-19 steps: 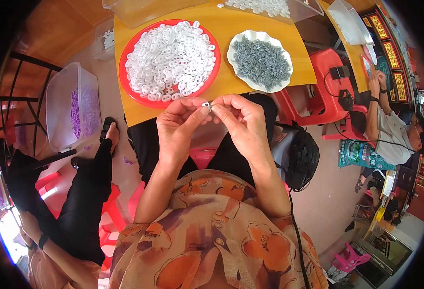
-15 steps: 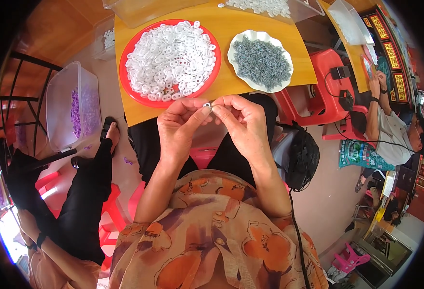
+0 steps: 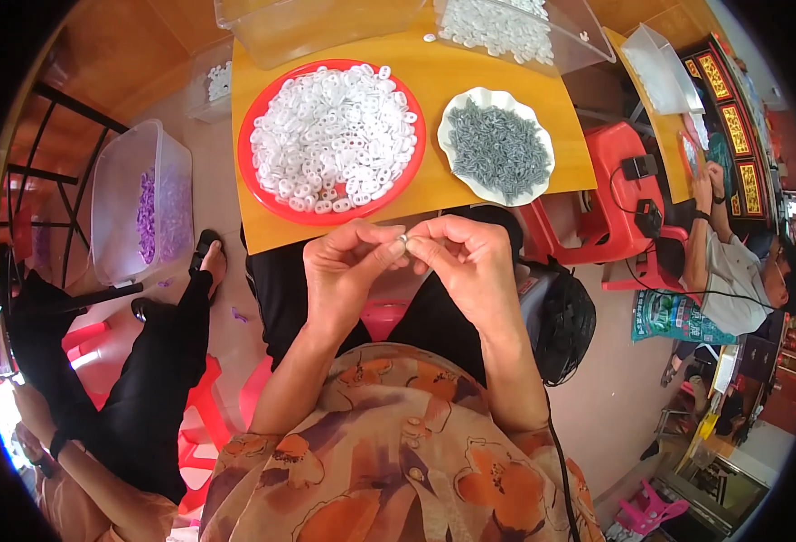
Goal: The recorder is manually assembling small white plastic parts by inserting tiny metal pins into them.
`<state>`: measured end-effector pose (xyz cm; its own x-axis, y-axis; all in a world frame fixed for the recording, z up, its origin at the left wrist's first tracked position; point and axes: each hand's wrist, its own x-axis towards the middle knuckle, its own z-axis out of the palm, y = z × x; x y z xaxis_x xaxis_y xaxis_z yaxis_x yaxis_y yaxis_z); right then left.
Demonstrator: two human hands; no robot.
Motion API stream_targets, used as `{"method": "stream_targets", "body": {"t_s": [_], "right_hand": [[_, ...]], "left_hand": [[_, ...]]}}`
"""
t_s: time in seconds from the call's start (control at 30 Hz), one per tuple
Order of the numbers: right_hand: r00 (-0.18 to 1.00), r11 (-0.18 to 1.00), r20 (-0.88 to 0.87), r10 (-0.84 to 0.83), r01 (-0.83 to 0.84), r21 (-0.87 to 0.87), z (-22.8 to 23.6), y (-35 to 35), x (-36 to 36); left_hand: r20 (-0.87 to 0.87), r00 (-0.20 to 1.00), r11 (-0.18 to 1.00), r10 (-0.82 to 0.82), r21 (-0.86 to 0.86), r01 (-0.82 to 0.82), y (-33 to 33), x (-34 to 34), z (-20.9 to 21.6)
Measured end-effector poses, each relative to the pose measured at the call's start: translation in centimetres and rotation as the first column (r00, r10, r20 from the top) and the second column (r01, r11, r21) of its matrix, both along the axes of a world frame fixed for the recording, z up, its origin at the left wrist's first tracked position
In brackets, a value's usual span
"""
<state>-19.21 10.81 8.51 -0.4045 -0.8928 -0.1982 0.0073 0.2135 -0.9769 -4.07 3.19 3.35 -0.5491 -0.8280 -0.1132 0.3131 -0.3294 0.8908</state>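
My left hand [image 3: 346, 275] and my right hand [image 3: 477, 271] meet fingertip to fingertip just off the table's near edge. Between thumb and forefinger, the left pinches a small white plastic piece [image 3: 403, 238], mostly covered by the fingers. The right is closed in a pinch against it; what it grips is too small and hidden to name. Beyond them, a round red tray [image 3: 294, 213] is heaped with white oval two-holed pieces [image 3: 335, 117]. To its right, a scalloped white dish [image 3: 484, 94] holds many small grey-blue slender pieces [image 3: 497, 149].
Clear plastic bins [image 3: 317, 32] stand along the far side of the yellow table [image 3: 434, 72]. At left, a translucent tub [image 3: 113, 217] contains purple pieces, near a seated person's legs. Red plastic stools [image 3: 619, 172] and a black mesh bag [image 3: 568, 325] are at right. Another person sits far right.
The table, tray and dish appear lower in the picture, and so do my joined hands. The white piece's hole, visible before, is now largely covered by my fingertips.
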Motion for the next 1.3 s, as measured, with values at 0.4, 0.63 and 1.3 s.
{"method": "stream_targets", "body": {"t_s": [0.4,0.63,1.3], "right_hand": [[1.0,0.999,-0.025,-0.016,0.017,0.033,-0.7,-4.6,0.0],[0.829,0.999,-0.558,0.039,-0.027,0.029,-6.1,-13.2,2.8],[0.949,1.0,0.315,0.021,-0.024,0.003,-2.4,-11.1,3.8]], "left_hand": [[-0.08,0.987,0.966,0.137,0.233,-0.115,-1.9,0.4,-1.7],[-0.076,0.828,0.807,0.555,0.291,-0.514,-7.4,4.3,-2.6],[-0.192,0.891,0.83,0.412,0.482,-0.28,-6.3,4.7,-1.4]]}}
